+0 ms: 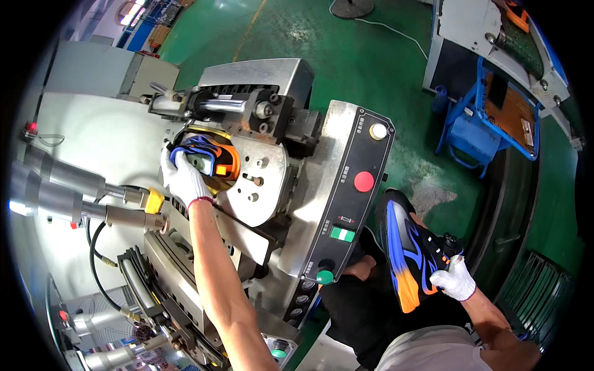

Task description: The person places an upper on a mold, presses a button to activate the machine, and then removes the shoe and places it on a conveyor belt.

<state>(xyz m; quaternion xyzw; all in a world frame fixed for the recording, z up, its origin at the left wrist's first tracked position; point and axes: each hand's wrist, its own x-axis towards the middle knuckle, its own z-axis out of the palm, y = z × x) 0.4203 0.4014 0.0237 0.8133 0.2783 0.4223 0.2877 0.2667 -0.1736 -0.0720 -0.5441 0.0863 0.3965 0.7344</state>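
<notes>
White cotton gloves on both of my hands, and each has a shoe in it. My left hand [184, 177] is closed over the blue-and-orange shoe [210, 157] that sits in the opening of the grey metal press [272, 179], my fingers wrapped around its near side with the heel end toward the steel cylinder [232, 105] above. My right hand [455, 279] grips a second shoe [409, 250] of the same colours by its heel, sole outward, down beside my knee and well apart from the machine.

The worry, as I judge it, is my left fingers: they lie right inside the opening, so if the clamp closes while they are there they get pinched. The control panel [346, 204] with its red button [364, 181] and green button [325, 276] is close to my leg (an accidental bump seems possible). A shoe seated crooked could also be pressed askew, and the one dangling in my right hand could slip.
</notes>
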